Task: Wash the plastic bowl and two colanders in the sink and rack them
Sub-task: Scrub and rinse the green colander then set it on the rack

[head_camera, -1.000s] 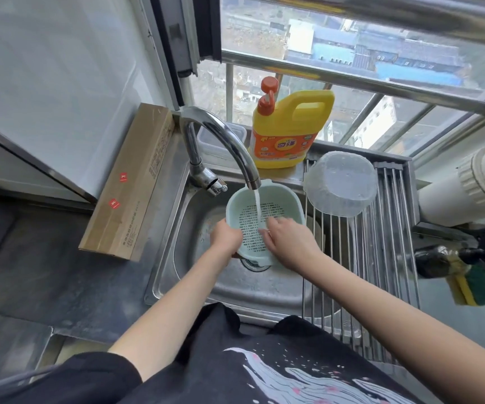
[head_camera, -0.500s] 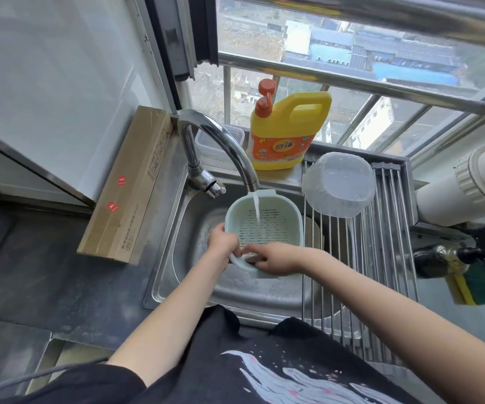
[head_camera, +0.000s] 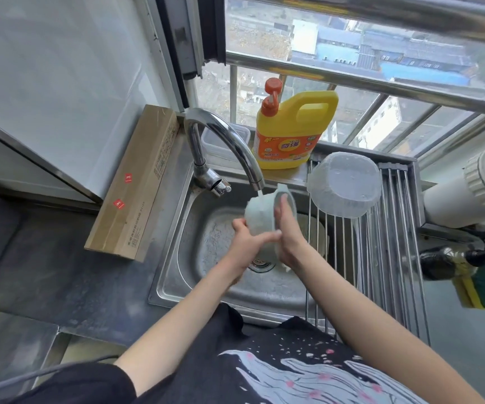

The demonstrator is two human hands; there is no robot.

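A pale green colander (head_camera: 260, 215) is held tipped on its side over the steel sink (head_camera: 177, 284), its outer wall under the running tap (head_camera: 229, 147). My left hand (head_camera: 250, 243) grips its near lower edge. My right hand (head_camera: 289, 228) presses flat against its right rim. A clear plastic bowl (head_camera: 344, 185) lies upside down on the roll-up rack (head_camera: 387, 258) at the sink's right. A pale object, partly hidden, lies in the sink below the rack bars (head_camera: 314, 228).
A yellow detergent bottle (head_camera: 293, 132) stands on the ledge behind the sink, a clear tub (head_camera: 223, 141) beside it. A long cardboard box (head_camera: 136, 182) lies left of the sink. A green-yellow sponge (head_camera: 480, 284) and a white pipe (head_camera: 468, 191) are at the right.
The colander was upright with water falling inside it; it is now turned on its side, its outer wall under the stream. My right hand moved from its front rim to its right side.
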